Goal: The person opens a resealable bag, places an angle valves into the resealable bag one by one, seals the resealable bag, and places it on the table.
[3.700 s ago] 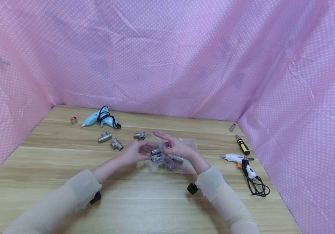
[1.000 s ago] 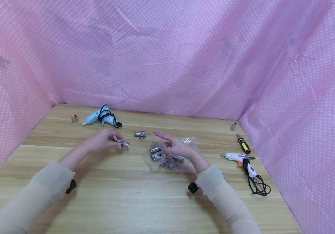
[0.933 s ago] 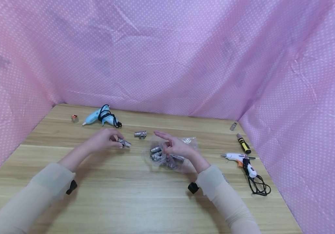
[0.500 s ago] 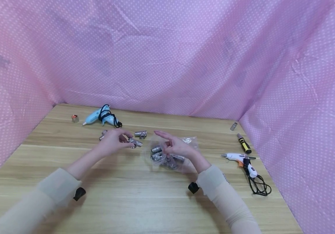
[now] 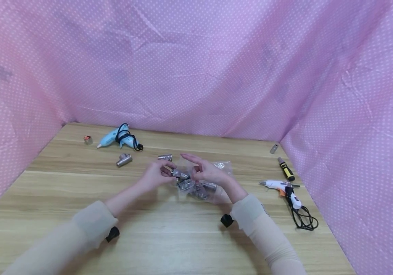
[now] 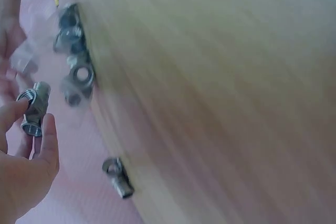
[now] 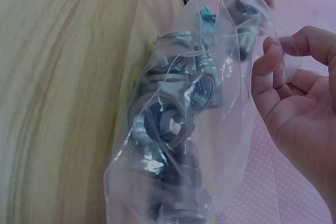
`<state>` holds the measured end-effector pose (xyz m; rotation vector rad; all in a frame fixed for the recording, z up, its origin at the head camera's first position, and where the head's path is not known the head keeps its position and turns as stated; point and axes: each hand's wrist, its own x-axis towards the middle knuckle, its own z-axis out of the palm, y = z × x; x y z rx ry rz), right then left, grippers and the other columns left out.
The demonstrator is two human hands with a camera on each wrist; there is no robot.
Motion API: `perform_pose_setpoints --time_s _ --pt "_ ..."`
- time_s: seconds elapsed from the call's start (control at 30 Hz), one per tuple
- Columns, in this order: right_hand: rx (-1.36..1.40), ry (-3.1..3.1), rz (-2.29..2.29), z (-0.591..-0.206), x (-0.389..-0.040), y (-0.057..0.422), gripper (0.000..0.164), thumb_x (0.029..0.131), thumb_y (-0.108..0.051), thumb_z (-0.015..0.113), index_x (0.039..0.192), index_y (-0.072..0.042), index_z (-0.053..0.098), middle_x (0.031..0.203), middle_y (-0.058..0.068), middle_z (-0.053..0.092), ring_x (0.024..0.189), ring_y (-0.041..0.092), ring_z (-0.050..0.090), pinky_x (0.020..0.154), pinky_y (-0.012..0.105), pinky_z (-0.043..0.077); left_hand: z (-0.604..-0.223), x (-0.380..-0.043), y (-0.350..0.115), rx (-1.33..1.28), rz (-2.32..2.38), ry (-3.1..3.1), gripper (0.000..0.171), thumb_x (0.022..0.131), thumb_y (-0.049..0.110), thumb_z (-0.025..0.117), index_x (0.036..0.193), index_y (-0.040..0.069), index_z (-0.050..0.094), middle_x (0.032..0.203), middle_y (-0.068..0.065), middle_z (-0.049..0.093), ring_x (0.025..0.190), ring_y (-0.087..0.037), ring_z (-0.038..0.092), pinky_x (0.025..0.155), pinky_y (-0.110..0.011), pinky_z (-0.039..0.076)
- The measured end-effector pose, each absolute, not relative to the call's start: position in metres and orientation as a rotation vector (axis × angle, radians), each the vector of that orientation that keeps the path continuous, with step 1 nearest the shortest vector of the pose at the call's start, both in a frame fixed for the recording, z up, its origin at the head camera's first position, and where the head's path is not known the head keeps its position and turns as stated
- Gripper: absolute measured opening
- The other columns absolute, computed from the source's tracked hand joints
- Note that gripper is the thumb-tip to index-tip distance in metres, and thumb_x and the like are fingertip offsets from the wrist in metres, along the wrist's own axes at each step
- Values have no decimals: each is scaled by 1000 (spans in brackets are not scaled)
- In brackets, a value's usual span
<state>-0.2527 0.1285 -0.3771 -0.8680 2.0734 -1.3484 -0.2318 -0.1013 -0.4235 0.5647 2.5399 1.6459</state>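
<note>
At the mouth of a clear plastic bag (image 7: 231, 145), my left hand (image 5: 155, 176) holds a threaded metal tee fitting (image 6: 37, 109) between thumb and fingers. My right hand (image 5: 211, 173) pinches the bag's edge between thumb and index finger, as the right wrist view shows. Several silvery pipe fittings (image 7: 163, 119) lie inside the bag, seen through the plastic. Beyond my left hand, another tee fitting (image 5: 164, 157) rests on the table, partly hidden behind the fingers. Farther left lies one more tee fitting (image 5: 124, 160).
On the wooden table (image 5: 169, 236), a blue glue gun (image 5: 121, 136) and a small metal piece with orange inside (image 5: 87, 140) sit at the back left. To the right are a white glue gun (image 5: 280, 187), a yellow-black screwdriver (image 5: 286, 170) and a small metal cylinder (image 5: 274, 148).
My left hand has picked up a tee fitting from the table's left side and carried it rightward to the bag's mouth. The right hand has stayed in place at the bag.
</note>
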Motion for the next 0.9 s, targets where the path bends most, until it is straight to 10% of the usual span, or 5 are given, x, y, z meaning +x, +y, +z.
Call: perform_pose_setpoints --time_s 0.9 --pt "-901 2058 -1373 -400 -265 135 79 85 7 53 151 -24 22 154 3 22 65 19 50 59 47 52 -412 -232 -114 764 1523 2427 46 79 15 75 121 2 59 120 -18 61 106 -26 61 89 -34 53"
